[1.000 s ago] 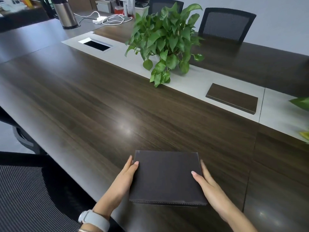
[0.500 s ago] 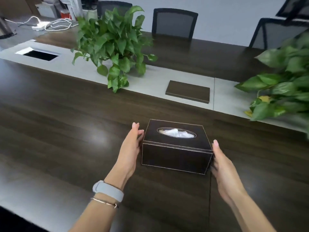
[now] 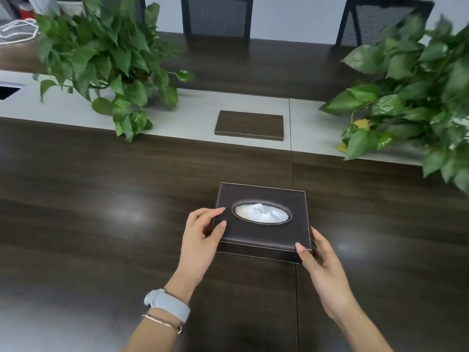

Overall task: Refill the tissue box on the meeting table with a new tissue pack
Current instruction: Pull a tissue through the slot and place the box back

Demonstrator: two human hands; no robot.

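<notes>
The dark leather-like tissue box (image 3: 262,219) with an oval opening stands on the wooden table (image 3: 101,224); left hand (image 3: 200,240) and right hand (image 3: 322,265) fingers pinch its lid edges.

Pretty bright, even overhead light. The glossy dark worktop (image 3: 101,237) throws soft glare patches left and right of centre. The plant (image 3: 416,97) at the right edge is motion-smeared, and lines bow near the edges. Shadows are faint.
</notes>
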